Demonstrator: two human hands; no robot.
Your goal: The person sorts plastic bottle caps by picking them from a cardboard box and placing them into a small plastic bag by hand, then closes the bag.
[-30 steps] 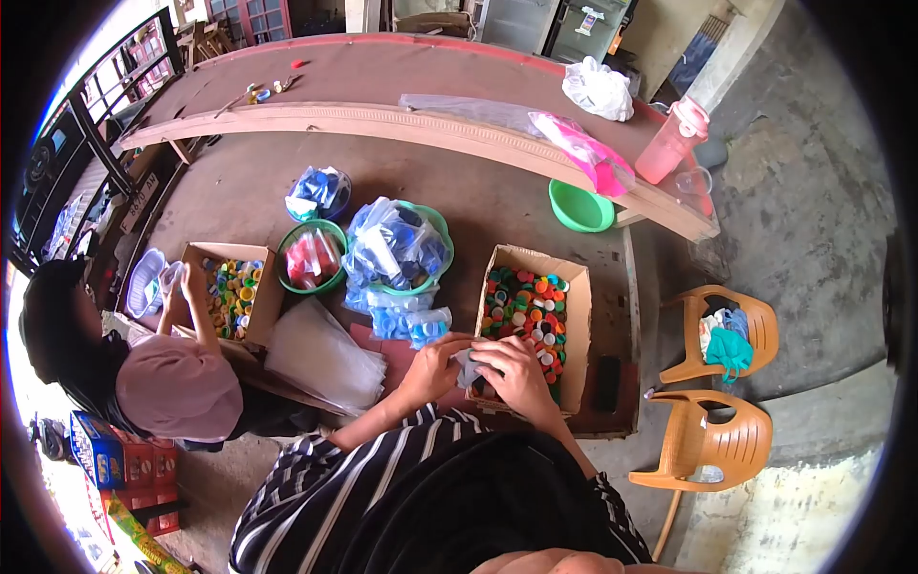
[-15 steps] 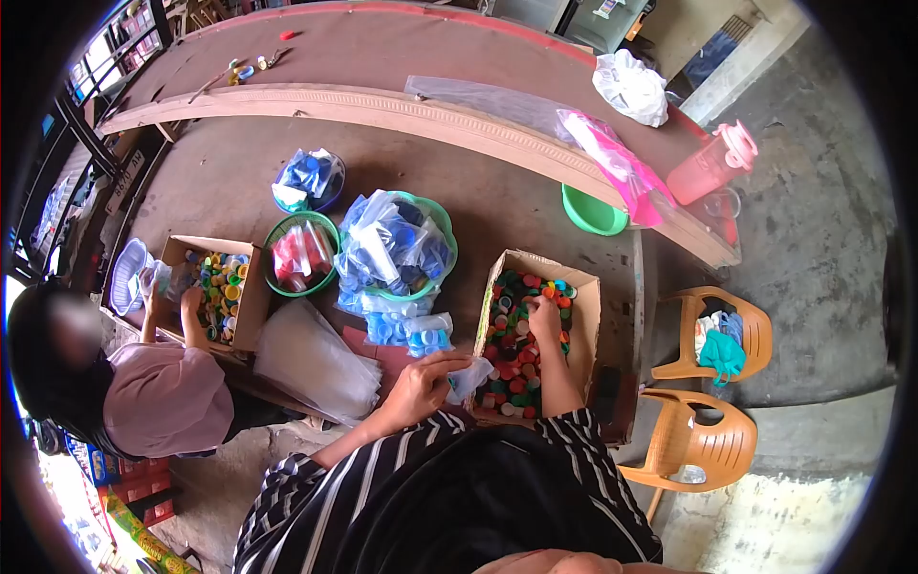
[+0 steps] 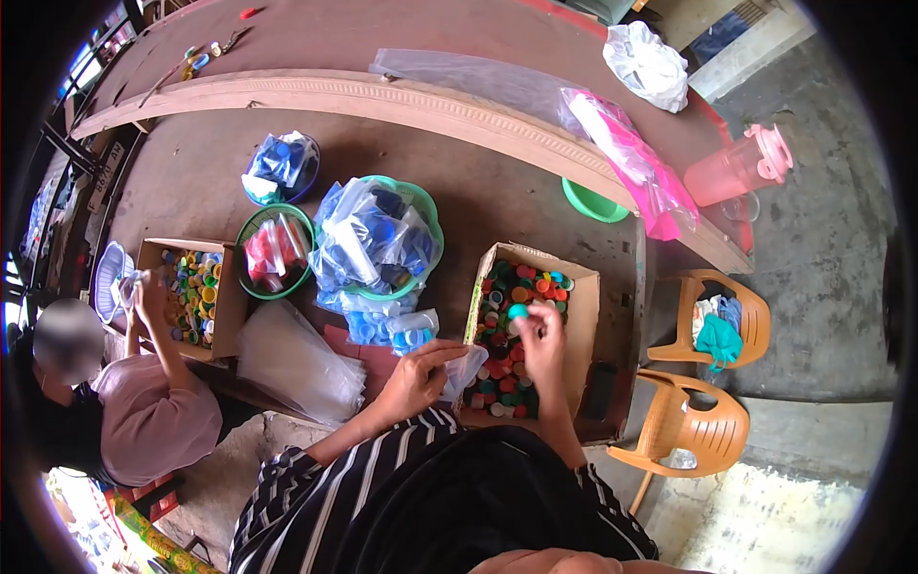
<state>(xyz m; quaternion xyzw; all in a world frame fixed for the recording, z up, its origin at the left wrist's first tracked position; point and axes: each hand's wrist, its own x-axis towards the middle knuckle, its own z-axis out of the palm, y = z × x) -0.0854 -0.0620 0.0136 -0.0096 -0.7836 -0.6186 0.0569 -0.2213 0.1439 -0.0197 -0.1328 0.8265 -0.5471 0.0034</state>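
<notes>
Above a cardboard box (image 3: 585, 330) of mixed red, green, orange and white bottle caps (image 3: 502, 373), my right hand (image 3: 543, 342) pinches a teal bottle cap (image 3: 517, 312). At the box's left edge, my left hand (image 3: 421, 376) is closed on a small clear plastic bag (image 3: 465, 371). The bag's mouth points toward the box; its contents are hard to make out. Just beyond my left hand lie bags of light blue caps (image 3: 397, 328). A stack of flat clear plastic bags (image 3: 296, 365) rests to the left of my forearm.
A green basin (image 3: 427, 215) is heaped with bags of blue caps; a green basket (image 3: 308, 244) holds bags of red ones. At left, a person (image 3: 158, 397) works at another cap box (image 3: 228, 301). A wooden rail (image 3: 316, 103) crosses the table; a pink jug (image 3: 732, 167) stands right.
My right hand has come up from among the caps, now with a teal cap in its fingers. My left hand still grips the bag. The other person's hands have lifted above their box.
</notes>
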